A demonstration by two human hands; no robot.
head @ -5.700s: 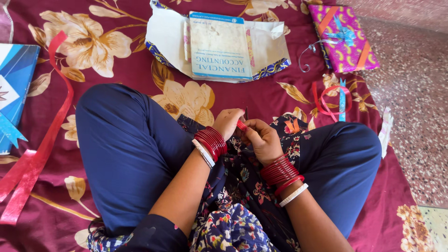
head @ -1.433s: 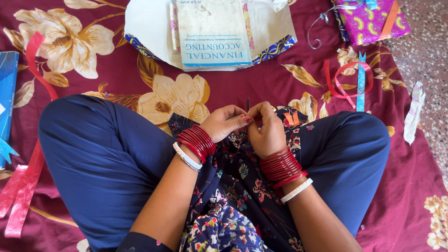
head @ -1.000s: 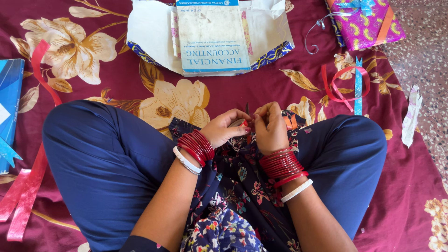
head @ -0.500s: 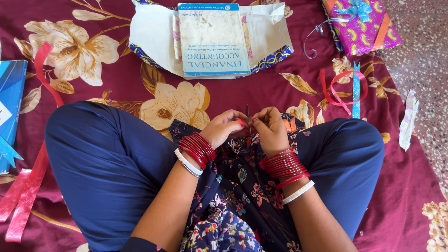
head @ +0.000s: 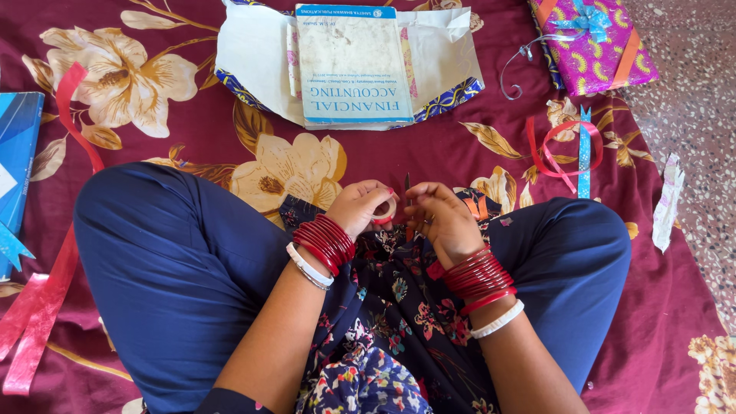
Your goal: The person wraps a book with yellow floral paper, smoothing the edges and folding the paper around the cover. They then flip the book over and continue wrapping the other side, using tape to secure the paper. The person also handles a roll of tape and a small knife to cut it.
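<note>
Two hands meet over the lap of a person sitting cross-legged on a maroon flowered bedsheet (head: 475,146). The left hand (head: 360,207) curls around a small roll of tape (head: 386,211), its ring showing between thumb and fingers, so this hand is closed on the roll. The right hand (head: 441,218) sits just beside it, fingers bent and half closed, tips pointing toward the roll; a thin dark point, perhaps a scissor blade (head: 407,182), stands upright between the two hands, and I cannot tell which hand holds it. The roll lies to the left of the right hand, touching or almost touching its fingertips, with its opening facing up toward the camera. Both wrists carry stacks of red bangles (head: 326,239) and rest on the floral tunic.

Beyond the knees lies a book (head: 353,65) on opened wrapping paper (head: 253,54). A wrapped pink gift (head: 594,42) sits at the upper right, loose red and blue ribbon (head: 567,146) below it, a long red ribbon (head: 46,299) at the left, and a blue box (head: 19,146) at the left edge
</note>
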